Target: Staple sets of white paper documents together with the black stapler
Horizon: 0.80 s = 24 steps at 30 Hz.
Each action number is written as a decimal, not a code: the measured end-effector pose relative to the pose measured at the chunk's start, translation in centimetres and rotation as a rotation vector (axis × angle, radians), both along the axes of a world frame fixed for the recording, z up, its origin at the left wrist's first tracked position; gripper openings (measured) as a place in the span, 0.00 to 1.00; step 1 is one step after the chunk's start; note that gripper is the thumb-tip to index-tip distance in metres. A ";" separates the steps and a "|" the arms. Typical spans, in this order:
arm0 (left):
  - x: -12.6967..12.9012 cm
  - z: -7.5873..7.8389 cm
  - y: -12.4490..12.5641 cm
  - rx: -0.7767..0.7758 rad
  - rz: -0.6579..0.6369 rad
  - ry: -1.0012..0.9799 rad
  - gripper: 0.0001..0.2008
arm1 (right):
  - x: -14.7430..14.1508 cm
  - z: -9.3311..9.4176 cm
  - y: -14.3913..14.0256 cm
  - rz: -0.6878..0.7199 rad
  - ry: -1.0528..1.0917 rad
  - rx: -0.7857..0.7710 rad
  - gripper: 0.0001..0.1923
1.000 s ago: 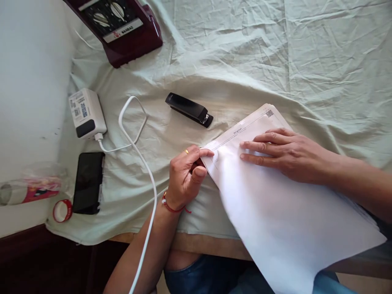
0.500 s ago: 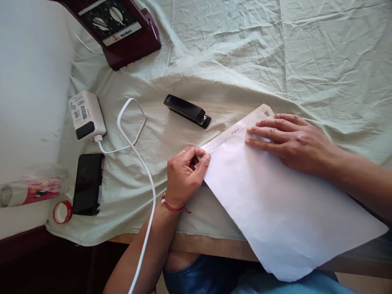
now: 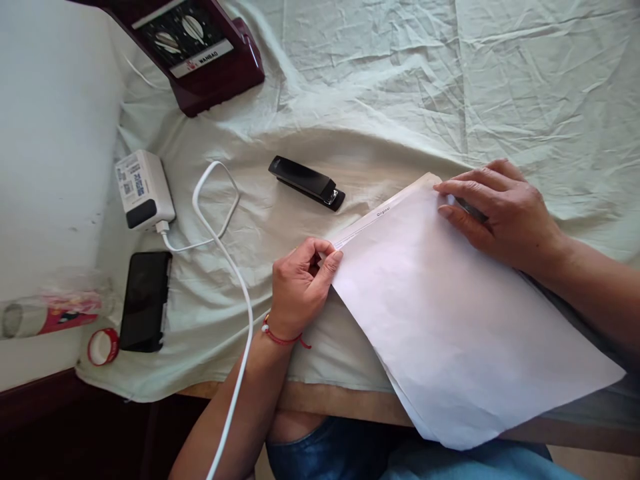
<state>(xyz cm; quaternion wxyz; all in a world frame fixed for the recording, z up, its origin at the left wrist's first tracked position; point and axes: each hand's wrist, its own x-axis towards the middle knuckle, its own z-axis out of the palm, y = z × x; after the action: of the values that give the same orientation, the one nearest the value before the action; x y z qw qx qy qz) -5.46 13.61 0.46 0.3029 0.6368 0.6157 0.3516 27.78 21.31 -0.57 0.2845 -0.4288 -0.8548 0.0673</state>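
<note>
Fingers [image 3: 327,257] of the left hand [image 3: 299,290] curl in and pinch the near-left corner of the paper stack [image 3: 450,320], thumb on top, fingertips tucked at the edge. Red thread bracelet [image 3: 280,337] sits on that wrist. White cable [image 3: 240,353] runs along the left forearm and off the table's near edge.

Paper stack lies at an angle on the pale green cloth [image 3: 400,87], its near-right part overhanging the table edge [image 3: 330,400] above the person's lap. Top sheet blank white; a lower sheet peeks out along the far-left edge, showing a printed strip with small text.

Right hand [image 3: 500,207] rests flat on the far corner of the stack, fingers extended and held close together, pressing down; whether anything is gripped under them I cannot tell. A dark sliver shows below the fingers; cannot identify it.

Just beyond the left hand, apart from the paper: 1 black stapler [image 3: 307,182], closed, lying on the cloth.

Left side of the table, near to far: red tape roll [image 3: 103,347], black phone [image 3: 145,300] face up, a clear wrapper with a pink label [image 3: 47,317], white charger block [image 3: 143,189] with the cable plugged in and looping.

Far-left corner: dark red appliance [image 3: 195,50] with 2 dials and a label plate.
</note>
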 end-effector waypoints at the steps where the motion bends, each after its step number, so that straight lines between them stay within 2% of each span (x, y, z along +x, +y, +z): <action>1: 0.0 0.0 0.0 -0.002 0.003 -0.002 0.08 | 0.0 0.0 0.0 -0.022 -0.018 -0.017 0.16; 5: 0.0 -0.2 0.0 -0.019 0.024 -0.019 0.09 | 0.1 0.2 -0.2 -0.023 -0.075 -0.112 0.26; 9: 0.0 -0.3 -0.1 -0.027 0.031 -0.028 0.08 | 0.0 0.4 -0.2 -0.016 -0.105 -0.168 0.28; 16: 0.0 -0.2 -0.1 -0.021 0.049 -0.052 0.08 | 0.0 0.0 0.1 -0.130 -0.072 -0.080 0.20; 20: 0.1 -0.2 -0.1 -0.038 0.045 -0.054 0.09 | 0.0 0.0 0.3 -0.167 -0.056 -0.100 0.17; 22: 0.2 -0.1 -0.1 -0.033 0.054 -0.056 0.06 | 0.0 0.2 0.4 -0.164 -0.046 -0.124 0.14; 24: 0.2 0.1 -0.1 -0.034 0.059 -0.041 0.12 | 0.0 0.3 0.5 -0.161 -0.042 -0.153 0.10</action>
<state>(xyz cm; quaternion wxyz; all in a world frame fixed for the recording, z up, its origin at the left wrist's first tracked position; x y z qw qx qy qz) -5.21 13.56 0.60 0.3157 0.6060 0.6337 0.3628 27.77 21.82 -0.23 0.2373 -0.5181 -0.8156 0.1002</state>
